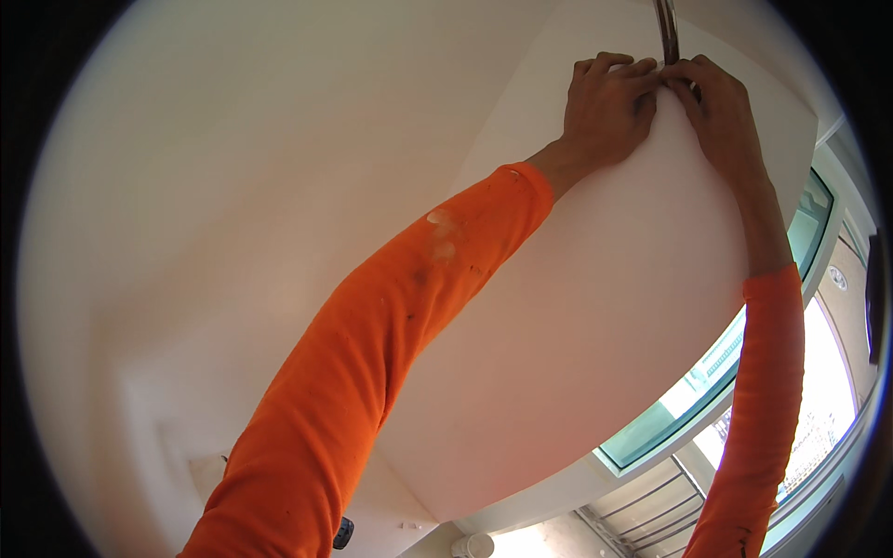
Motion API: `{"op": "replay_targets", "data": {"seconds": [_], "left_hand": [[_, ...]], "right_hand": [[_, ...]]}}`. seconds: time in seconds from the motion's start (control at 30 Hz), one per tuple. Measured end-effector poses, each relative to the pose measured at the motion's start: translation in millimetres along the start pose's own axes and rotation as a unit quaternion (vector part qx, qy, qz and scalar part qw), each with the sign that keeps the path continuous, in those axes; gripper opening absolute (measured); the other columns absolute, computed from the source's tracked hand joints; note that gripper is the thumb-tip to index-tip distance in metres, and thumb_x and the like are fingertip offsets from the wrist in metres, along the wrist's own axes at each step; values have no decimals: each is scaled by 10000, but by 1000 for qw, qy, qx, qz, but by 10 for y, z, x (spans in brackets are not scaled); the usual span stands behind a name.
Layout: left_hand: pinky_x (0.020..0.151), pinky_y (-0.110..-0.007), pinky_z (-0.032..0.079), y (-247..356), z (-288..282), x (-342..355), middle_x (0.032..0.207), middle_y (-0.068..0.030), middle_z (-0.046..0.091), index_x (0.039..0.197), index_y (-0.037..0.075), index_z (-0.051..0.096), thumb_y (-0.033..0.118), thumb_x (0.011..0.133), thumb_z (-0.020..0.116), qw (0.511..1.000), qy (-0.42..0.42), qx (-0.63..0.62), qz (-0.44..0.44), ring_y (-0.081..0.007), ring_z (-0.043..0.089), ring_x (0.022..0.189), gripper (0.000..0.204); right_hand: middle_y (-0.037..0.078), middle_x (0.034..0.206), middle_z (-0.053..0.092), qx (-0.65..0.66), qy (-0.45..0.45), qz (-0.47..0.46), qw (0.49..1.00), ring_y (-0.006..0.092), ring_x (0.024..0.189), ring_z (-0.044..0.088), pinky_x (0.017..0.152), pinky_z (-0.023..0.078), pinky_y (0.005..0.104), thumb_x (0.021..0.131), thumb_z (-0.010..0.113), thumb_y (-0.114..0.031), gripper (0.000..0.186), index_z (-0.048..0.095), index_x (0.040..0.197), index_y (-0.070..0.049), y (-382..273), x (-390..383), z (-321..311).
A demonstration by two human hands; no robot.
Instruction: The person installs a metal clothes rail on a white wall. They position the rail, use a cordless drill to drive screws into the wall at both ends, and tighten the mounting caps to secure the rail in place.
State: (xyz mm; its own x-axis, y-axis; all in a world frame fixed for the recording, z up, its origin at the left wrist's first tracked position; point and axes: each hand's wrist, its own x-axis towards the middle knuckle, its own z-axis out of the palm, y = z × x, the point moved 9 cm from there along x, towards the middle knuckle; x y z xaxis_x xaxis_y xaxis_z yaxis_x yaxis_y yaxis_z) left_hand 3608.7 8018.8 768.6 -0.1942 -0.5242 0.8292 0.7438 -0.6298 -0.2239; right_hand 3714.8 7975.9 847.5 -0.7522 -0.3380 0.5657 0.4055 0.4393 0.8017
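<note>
Both my arms, in orange sleeves, reach up to the top right. My left hand (612, 107) has its fingers bent, with the tips brought together at the lower end of a shiny brown metal rod (667, 30). My right hand (724, 107) meets it there from the other side, thumb and fingers pinched. Whatever lies between the fingertips is hidden or too small to make out. Behind the hands stretches a smooth white surface (595, 307). Pale smudges and dark specks mark the left sleeve (391, 307).
A second pale surface (251, 186) fills the left side and meets the white one along a faint edge. To the lower right are a window with a green-tinted pane (642, 437) and metal railings (665, 498). A white round container (473, 546) shows at the bottom.
</note>
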Motion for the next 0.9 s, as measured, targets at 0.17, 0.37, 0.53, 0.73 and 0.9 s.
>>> {"op": "replay_targets", "data": {"seconds": [0.17, 0.37, 0.53, 0.73, 0.9], "left_hand": [[1018, -420, 409, -111, 49, 28, 1246, -9, 761, 1199, 173, 787, 163, 951, 658, 999, -11, -17, -46, -254, 627, 1184, 280], [1038, -428, 404, -80, -15, 24, 1216, 6, 766, 1090, 146, 805, 145, 922, 696, 998, 53, -29, -25, -234, 634, 1167, 201], [1058, -421, 391, -100, 26, 38, 1235, 5, 762, 1108, 153, 803, 160, 948, 670, 998, 32, -26, -37, -229, 630, 1187, 208], [1072, -415, 375, -77, 14, 13, 1248, 2, 758, 1149, 166, 797, 174, 962, 657, 998, 21, -42, -38, -227, 613, 1212, 234], [1073, -419, 374, -77, 18, -35, 1249, 0, 757, 1179, 149, 787, 170, 968, 648, 999, 6, -32, -38, -231, 612, 1212, 254]], "right_hand": [[128, 978, 711, 13, -11, 53, 998, 294, 794, 679, 771, 551, 373, 976, 674, -91, 141, 703, 1082, -1, 56, 18, 58], [135, 970, 733, -37, 12, 91, 995, 317, 843, 715, 792, 563, 407, 987, 683, -143, 152, 693, 1048, -4, 43, 3, 80], [144, 964, 744, -89, 12, 136, 987, 325, 845, 718, 786, 564, 419, 992, 687, -198, 198, 707, 1040, -7, -5, -7, 42], [148, 923, 752, 10, -6, 224, 974, 309, 822, 722, 784, 564, 424, 973, 699, -200, 206, 738, 1033, -7, 87, -109, -12], [150, 914, 754, -57, 27, 158, 985, 323, 809, 723, 777, 563, 436, 966, 691, -201, 210, 735, 1031, -6, -84, -65, -18]]}}
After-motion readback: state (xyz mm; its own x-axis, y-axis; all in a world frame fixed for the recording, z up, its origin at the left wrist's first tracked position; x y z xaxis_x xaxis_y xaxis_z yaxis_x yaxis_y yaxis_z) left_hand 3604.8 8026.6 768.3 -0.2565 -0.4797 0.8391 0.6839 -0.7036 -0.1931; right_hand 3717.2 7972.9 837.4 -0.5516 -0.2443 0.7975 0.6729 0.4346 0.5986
